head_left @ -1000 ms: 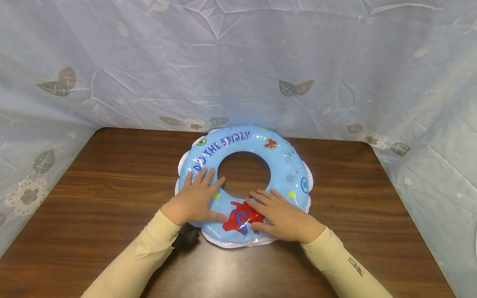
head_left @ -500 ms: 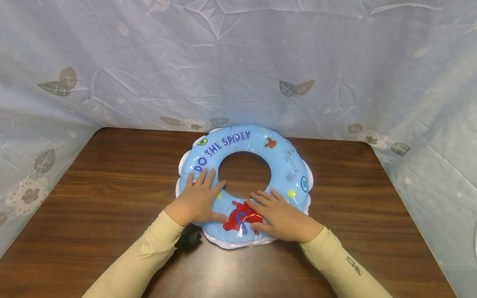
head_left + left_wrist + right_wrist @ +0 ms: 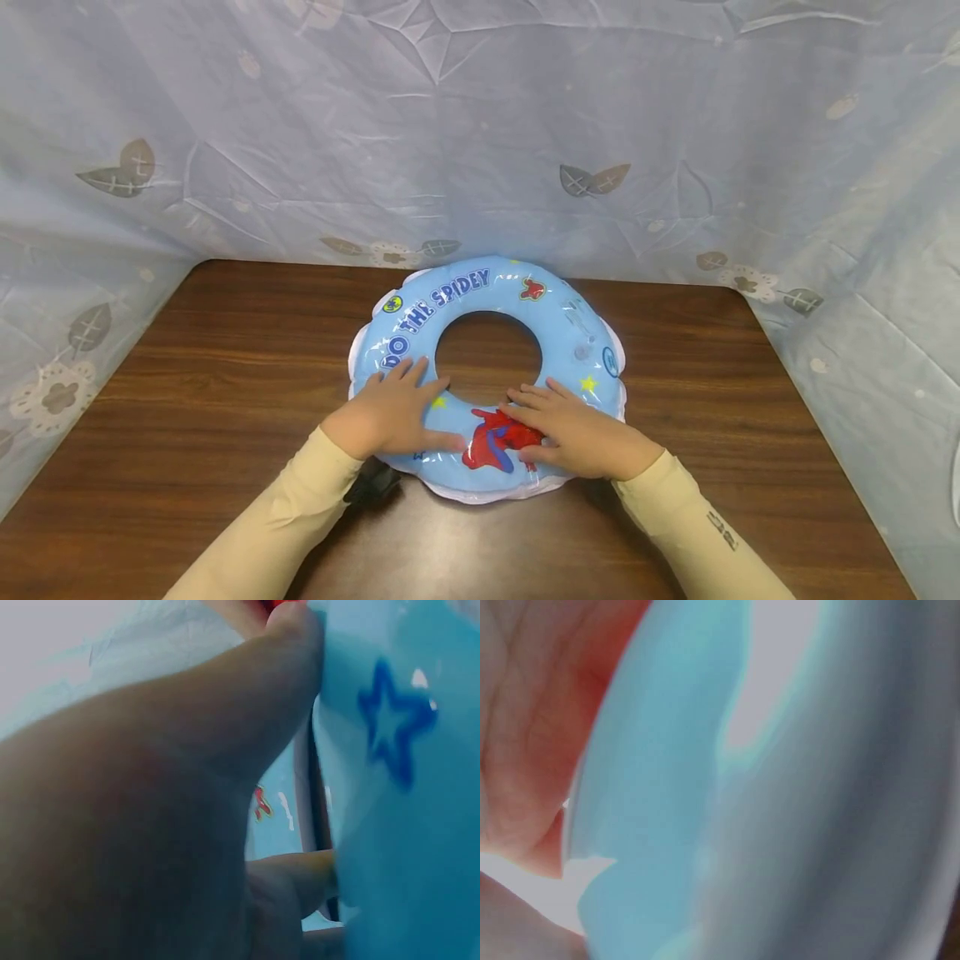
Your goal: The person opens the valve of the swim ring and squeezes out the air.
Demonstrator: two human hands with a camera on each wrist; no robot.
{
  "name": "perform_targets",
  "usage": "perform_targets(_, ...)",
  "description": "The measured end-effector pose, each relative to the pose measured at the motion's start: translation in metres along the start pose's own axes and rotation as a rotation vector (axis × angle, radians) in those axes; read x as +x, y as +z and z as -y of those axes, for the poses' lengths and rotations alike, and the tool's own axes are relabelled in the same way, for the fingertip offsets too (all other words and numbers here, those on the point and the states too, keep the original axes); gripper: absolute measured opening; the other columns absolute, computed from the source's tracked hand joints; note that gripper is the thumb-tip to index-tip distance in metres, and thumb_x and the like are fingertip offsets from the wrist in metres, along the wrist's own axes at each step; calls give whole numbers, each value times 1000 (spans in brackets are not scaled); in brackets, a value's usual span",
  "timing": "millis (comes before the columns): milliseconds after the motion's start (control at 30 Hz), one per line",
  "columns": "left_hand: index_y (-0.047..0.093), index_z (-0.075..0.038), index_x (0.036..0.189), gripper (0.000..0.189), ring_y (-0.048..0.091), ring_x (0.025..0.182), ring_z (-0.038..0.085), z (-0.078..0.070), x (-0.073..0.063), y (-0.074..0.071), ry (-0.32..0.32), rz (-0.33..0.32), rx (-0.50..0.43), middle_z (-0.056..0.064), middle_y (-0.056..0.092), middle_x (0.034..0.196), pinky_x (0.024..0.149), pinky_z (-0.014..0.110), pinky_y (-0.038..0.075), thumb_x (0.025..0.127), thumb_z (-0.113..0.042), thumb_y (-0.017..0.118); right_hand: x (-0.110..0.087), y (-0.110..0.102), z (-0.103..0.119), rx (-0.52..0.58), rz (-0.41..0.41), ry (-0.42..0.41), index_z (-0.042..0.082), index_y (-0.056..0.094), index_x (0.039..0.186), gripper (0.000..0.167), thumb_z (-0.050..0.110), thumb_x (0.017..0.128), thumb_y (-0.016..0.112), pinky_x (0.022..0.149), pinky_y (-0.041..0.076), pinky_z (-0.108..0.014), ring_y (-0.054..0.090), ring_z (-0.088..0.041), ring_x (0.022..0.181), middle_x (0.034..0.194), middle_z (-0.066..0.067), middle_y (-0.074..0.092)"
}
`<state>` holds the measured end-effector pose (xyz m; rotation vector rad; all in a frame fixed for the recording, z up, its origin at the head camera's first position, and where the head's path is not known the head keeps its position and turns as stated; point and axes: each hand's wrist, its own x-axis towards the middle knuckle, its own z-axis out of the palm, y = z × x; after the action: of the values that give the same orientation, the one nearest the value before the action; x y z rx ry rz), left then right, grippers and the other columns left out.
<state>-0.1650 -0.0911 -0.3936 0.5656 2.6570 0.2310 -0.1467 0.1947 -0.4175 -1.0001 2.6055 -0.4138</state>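
Note:
A light blue inflatable swim ring with a white scalloped edge lies on the brown wooden table. Blue lettering, yellow stars and a red-and-blue figure are printed on it. My left hand rests on the ring's near left part with fingers spread and thumb pointing right. On the near right part, my right hand lies with its fingers extended toward the hole. The left wrist view has the left thumb against the ring's side, beside a blue star. In the right wrist view the ring's blue and white side fills most of the picture.
A pale blue-grey curtain with leaf and flower prints hangs behind the table and along both sides. Under the left wrist shows a black object. The ring's far side is close to the table's back edge.
The swim ring has turned slightly counterclockwise under both hands, its lettering shifting left and down. The left hand has moved slightly down and left; the right has moved slightly right.

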Motion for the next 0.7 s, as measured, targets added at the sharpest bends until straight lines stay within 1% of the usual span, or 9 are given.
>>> perform_targets(100, 44, -18, 158, 102, 28, 150, 48, -1, -4, -3, -20, 26, -22, 23, 31, 165, 112, 72, 32, 81, -83, 61, -1, -1, -2, -27, -46, 13, 14, 46, 157, 74, 40, 95, 74, 126, 5, -60, 30, -32, 155, 163, -10, 42)
perform_targets(167, 46, -18, 158, 103, 32, 148, 49, -1, -6, -5, -26, 32, -30, 23, 35, 163, 110, 70, 36, 80, -83, 61, -1, -2, -4, -51, -84, 29, 12, 46, 157, 74, 38, 94, 76, 125, 2, -62, 29, -32, 155, 163, -10, 42)
perform_targets(233, 47, -16, 157, 102, 36, 145, 50, -1, -8, -7, -21, 34, -33, 23, 39, 160, 109, 68, 40, 80, -82, 63, -3, -4, -7, -75, -121, 40, 10, 47, 155, 75, 37, 92, 77, 124, 1, -64, 30, -34, 154, 162, -13, 42)
perform_targets(300, 48, -14, 156, 101, 39, 143, 50, -1, -11, -9, -10, 38, -37, 23, 43, 157, 109, 65, 41, 80, -79, 67, -3, -5, -10, -106, -153, 64, 10, 48, 155, 76, 37, 91, 79, 123, 1, -65, 29, -36, 154, 163, -14, 41)
perform_targets(333, 48, -13, 155, 100, 40, 142, 50, -1, -13, -10, 4, 40, -36, 23, 45, 155, 108, 64, 42, 80, -76, 69, -4, -5, -12, -118, -173, 80, 9, 49, 154, 77, 36, 90, 81, 123, 2, -66, 28, -37, 154, 163, -16, 40)
perform_targets(433, 49, -13, 155, 96, 44, 138, 47, -1, -16, -13, 56, 59, -36, 22, 49, 151, 110, 61, 42, 81, -67, 77, -4, -8, -17, -152, -223, 165, 8, 50, 154, 82, 37, 85, 85, 122, 1, -67, 26, -41, 154, 164, -18, 38)
perform_targets(533, 50, -16, 154, 89, 48, 133, 40, -3, -19, -13, 121, 73, -23, 17, 53, 148, 108, 55, 44, 82, -54, 83, -6, -11, -22, -174, -262, 268, 7, 49, 154, 87, 37, 82, 88, 122, 1, -67, 26, -43, 153, 164, -20, 36)
perform_targets(633, 53, -18, 152, 83, 52, 125, 31, -6, -19, -11, 171, 71, -20, 10, 58, 142, 103, 47, 49, 81, -41, 88, -8, -13, -28, -180, -281, 336, 5, 48, 154, 86, 35, 82, 87, 122, 3, -69, 28, -45, 152, 163, -23, 37)
perform_targets(700, 55, -19, 151, 81, 54, 120, 26, -9, -19, -9, 190, 65, -18, 6, 61, 137, 100, 43, 51, 80, -35, 90, -9, -14, -31, -179, -288, 367, 5, 47, 154, 86, 32, 83, 87, 121, 7, -70, 29, -46, 151, 162, -24, 37)
